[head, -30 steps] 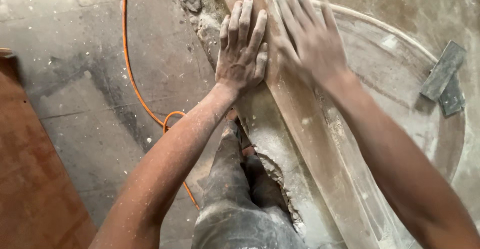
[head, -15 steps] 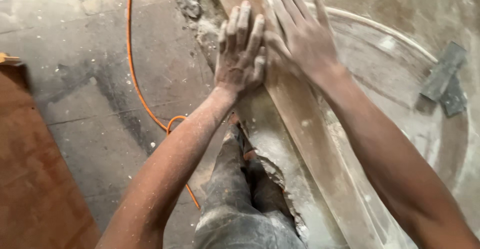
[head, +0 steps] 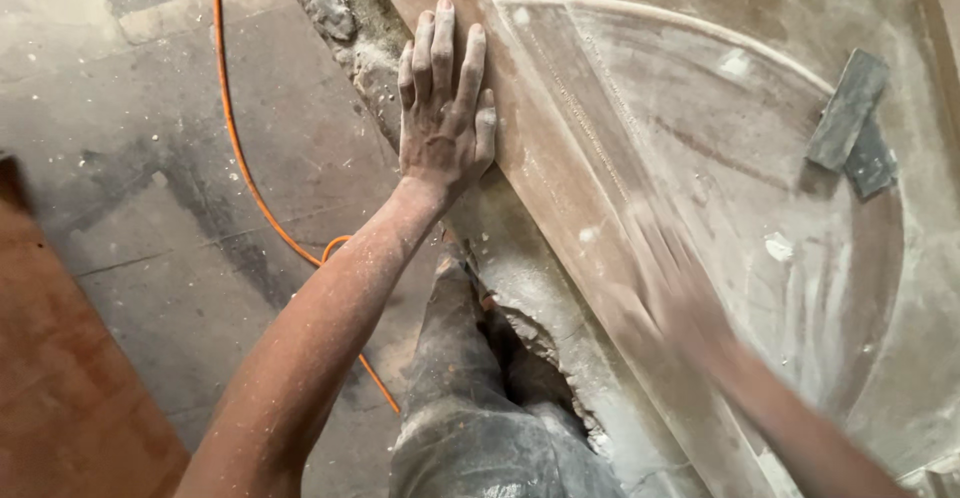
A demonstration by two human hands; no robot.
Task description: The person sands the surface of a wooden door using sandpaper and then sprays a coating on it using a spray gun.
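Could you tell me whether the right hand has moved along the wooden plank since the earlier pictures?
Yes. The right hand, now motion-blurred, has slid down the wooden plank toward the person, away from the left hand pressed flat there.

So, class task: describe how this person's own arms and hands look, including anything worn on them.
Both arms are bare, with no sleeves, gloves, watch or rings visible. The left hand and its forearm are dusted with pale powder, with fine specks clinging along the arm and fingers. The right hand is motion-blurred, so its detail is hard to tell; its forearm looks bare and dusty too.
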